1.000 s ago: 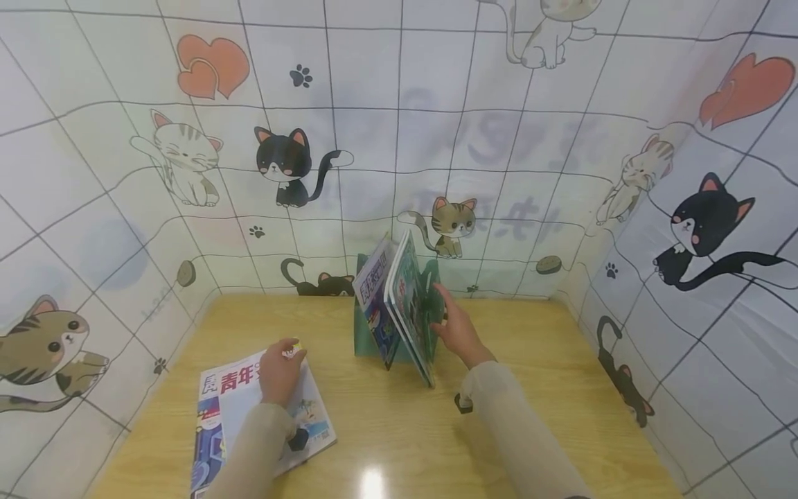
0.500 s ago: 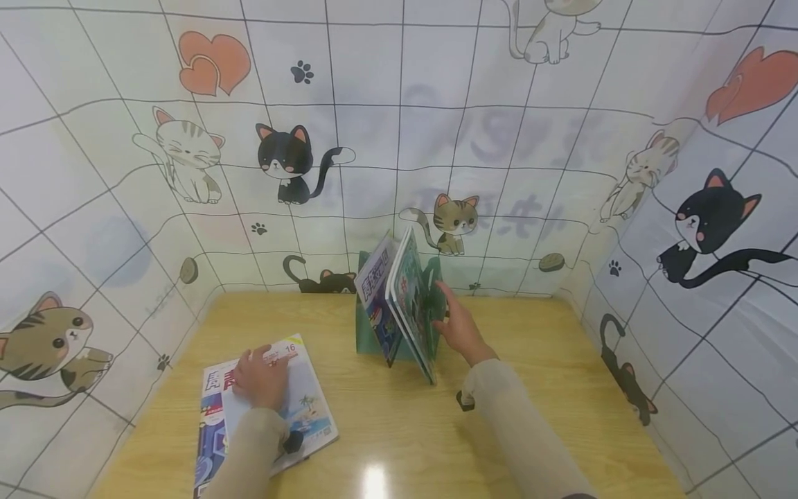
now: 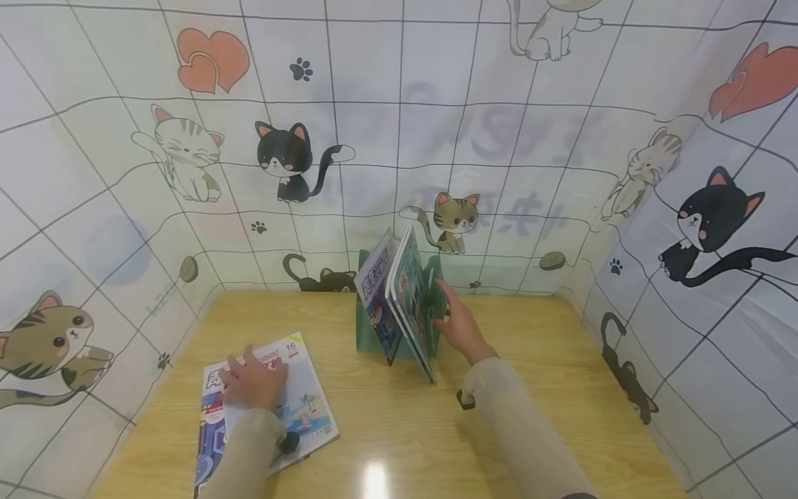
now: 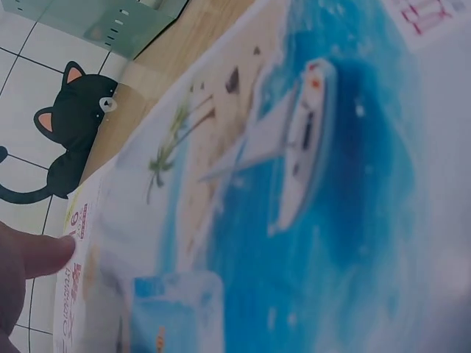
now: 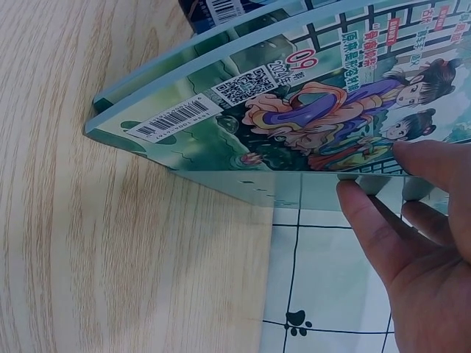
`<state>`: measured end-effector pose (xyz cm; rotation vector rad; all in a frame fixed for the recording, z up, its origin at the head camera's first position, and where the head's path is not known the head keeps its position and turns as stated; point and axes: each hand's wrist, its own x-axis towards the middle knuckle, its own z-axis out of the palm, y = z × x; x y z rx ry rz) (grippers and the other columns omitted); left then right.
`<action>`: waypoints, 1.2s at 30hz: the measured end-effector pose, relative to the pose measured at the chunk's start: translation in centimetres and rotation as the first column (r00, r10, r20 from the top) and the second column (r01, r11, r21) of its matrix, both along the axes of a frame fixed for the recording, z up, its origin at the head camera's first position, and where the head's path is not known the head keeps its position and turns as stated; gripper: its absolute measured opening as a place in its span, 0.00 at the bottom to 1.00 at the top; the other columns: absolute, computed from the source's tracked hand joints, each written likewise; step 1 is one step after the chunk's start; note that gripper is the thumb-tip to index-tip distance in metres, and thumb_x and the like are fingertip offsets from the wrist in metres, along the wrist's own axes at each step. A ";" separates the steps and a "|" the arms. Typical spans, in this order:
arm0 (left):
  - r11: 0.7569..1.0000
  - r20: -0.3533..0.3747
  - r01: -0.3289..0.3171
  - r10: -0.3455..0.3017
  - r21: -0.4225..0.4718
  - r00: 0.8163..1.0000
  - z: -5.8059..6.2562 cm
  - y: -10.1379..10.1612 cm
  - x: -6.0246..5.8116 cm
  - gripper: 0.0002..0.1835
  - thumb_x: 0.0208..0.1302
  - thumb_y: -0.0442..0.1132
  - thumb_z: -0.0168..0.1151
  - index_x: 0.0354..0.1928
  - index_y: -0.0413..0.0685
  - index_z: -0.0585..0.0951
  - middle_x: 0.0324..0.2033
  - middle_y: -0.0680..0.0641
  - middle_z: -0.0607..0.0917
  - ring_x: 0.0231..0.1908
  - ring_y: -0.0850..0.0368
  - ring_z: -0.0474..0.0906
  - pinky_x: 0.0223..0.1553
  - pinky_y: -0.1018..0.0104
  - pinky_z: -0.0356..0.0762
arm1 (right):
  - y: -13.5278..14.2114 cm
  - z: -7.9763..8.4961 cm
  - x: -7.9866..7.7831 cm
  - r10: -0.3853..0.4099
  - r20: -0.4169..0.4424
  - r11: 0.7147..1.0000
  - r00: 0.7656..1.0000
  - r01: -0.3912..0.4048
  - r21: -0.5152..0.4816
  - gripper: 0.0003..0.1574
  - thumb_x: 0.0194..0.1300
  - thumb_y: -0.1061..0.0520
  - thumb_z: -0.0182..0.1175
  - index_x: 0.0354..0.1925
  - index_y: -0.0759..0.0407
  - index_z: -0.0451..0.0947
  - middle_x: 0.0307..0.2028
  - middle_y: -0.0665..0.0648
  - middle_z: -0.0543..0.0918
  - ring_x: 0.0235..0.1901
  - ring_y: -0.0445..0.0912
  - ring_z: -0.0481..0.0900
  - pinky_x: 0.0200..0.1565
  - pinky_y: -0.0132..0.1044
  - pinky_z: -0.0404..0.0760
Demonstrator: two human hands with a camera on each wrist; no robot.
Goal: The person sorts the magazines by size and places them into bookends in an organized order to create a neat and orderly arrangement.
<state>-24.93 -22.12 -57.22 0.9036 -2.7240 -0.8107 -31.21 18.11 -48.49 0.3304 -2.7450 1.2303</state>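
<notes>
Magazine likely light, limp, slick: lift by long edge; left hand spread atop, right hand touching rack, pinch unclear.

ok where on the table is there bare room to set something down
Bare wooden table: between the flat magazines and right sleeve, between that sleeve and the right wall, and between flat magazines and back wall. Crowded: the green bookend, with standing magazines and right fingers there.
</notes>
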 end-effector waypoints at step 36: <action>0.968 -0.110 0.064 -0.038 0.241 0.993 -0.4 -1.8 2.0 0.50 0.58 0.49 0.71 0.76 0.69 0.51 0.70 0.33 0.51 0.67 0.27 0.47 0.58 0.25 0.51 | -0.1 -0.1 0.0 -0.025 -0.001 0.999 1.000 0.025 0.023 0.58 0.60 0.69 0.66 0.75 0.39 0.47 0.71 0.63 0.60 0.55 0.65 0.74 0.47 0.55 0.80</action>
